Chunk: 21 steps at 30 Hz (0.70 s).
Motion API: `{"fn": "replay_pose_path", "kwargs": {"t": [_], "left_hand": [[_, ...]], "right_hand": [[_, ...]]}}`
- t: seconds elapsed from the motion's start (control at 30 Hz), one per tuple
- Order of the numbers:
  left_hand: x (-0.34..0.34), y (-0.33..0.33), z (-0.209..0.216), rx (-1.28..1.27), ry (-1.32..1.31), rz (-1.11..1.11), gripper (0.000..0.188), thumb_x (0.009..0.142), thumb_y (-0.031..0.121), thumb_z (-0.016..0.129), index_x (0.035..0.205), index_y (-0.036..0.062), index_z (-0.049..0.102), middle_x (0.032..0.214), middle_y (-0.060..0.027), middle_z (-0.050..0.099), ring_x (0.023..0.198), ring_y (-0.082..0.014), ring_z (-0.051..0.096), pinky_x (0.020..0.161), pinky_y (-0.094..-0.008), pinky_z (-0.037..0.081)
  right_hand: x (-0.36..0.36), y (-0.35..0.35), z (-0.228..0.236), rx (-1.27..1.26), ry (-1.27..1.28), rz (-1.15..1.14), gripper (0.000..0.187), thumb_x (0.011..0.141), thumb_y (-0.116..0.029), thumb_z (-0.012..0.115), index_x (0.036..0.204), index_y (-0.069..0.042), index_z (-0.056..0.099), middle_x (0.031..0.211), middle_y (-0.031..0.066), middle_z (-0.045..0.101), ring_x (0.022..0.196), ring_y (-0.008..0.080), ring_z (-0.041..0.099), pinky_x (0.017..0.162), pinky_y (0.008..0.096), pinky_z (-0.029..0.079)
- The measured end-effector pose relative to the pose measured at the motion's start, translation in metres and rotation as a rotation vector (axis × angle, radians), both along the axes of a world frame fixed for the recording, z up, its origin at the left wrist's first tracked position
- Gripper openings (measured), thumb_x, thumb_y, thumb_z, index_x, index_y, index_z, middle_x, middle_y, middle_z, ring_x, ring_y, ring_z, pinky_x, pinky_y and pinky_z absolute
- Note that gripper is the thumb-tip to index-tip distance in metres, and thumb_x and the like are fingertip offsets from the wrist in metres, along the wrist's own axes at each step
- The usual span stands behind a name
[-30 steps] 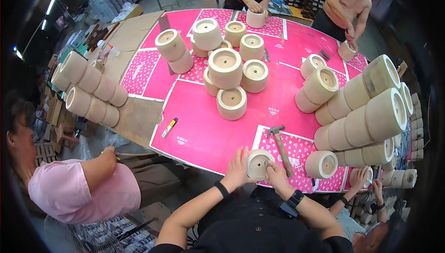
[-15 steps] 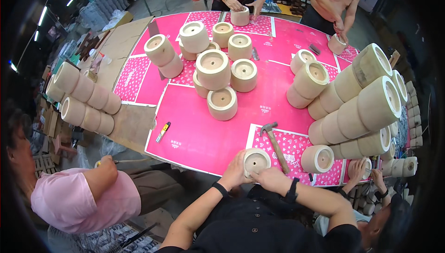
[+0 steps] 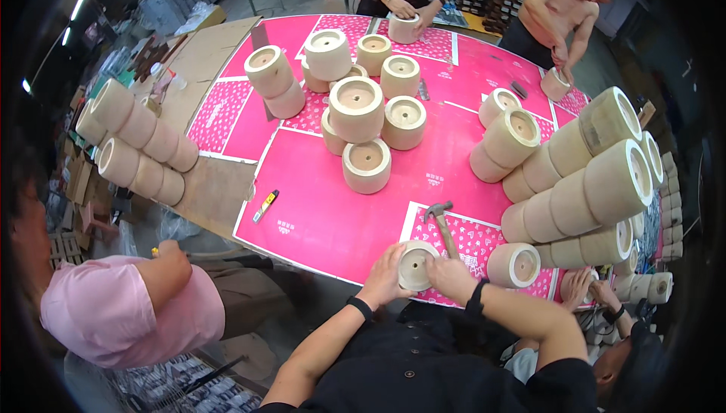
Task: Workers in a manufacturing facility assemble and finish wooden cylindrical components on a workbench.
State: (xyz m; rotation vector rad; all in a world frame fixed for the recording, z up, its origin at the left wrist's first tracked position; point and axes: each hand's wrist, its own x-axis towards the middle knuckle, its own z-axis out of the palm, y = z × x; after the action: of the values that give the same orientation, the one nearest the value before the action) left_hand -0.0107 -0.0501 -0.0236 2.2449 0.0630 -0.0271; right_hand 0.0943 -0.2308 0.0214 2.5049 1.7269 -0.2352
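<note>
A round pale wooden block (image 3: 414,263) with a hollowed top and a small centre hole stands at the table's near edge. My left hand (image 3: 384,278) grips its left side, fingers wrapped around the wall. At the right of its rim is my right hand (image 3: 452,280), fingers closed and reaching into the hollow; whatever they may hold is hidden. Just beyond that hand lies a claw hammer (image 3: 446,233), its handle end covered by the hand. Another hollowed wooden block (image 3: 514,265) rests to the right.
Stacked wooden blocks (image 3: 355,108) occupy the middle of the pink-covered table (image 3: 318,186); long rows (image 3: 582,187) lie at right, others (image 3: 140,157) at left. A yellow-and-black marker-like tool (image 3: 265,206) lies left. Co-workers handle blocks at the far side and right; a person in pink (image 3: 136,307) is at left.
My right hand has moved from the block's near side to the right side of its rim, now covering the hammer's handle end. My left hand keeps its grip. The view has shifted slightly.
</note>
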Motion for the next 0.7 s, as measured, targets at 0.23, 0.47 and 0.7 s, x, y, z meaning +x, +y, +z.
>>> {"fn": "replay_pose_path", "kwargs": {"t": [0.23,0.47,0.7], "left_hand": [[-0.002,-0.003,-0.006,0.056,-0.044,0.053,0.113,0.056,0.036,0.09,0.145,0.0021,0.028,0.144,-0.0214,0.037,0.133,-0.0383,0.04,0.106,-0.048,0.038],[-0.004,-0.001,-0.007,0.035,-0.065,0.021,0.118,0.057,0.039,0.09,0.146,-0.0011,0.023,0.146,-0.0263,0.034,0.137,-0.0411,0.035,0.111,-0.0489,0.034],[-0.006,-0.006,-0.007,0.067,-0.097,0.061,0.115,0.056,0.036,0.09,0.144,-0.0003,0.026,0.144,-0.0219,0.036,0.134,-0.038,0.039,0.108,-0.0473,0.037]], "right_hand": [[-0.033,0.013,-0.019,0.295,0.716,-0.359,0.027,0.091,-0.023,0.056,0.108,-0.007,0.068,0.086,0.0249,0.069,0.078,0.0346,0.07,0.066,0.0458,0.054],[-0.005,0.018,0.013,0.245,-0.01,-0.056,0.032,0.087,-0.017,0.056,0.119,-0.011,0.061,0.071,0.0119,0.062,0.064,0.0267,0.067,0.055,0.0389,0.054],[-0.021,0.005,0.013,-0.135,0.267,-0.218,0.019,0.086,-0.021,0.055,0.083,-0.006,0.068,0.077,0.0223,0.069,0.073,0.0262,0.072,0.059,0.0395,0.055]]}}
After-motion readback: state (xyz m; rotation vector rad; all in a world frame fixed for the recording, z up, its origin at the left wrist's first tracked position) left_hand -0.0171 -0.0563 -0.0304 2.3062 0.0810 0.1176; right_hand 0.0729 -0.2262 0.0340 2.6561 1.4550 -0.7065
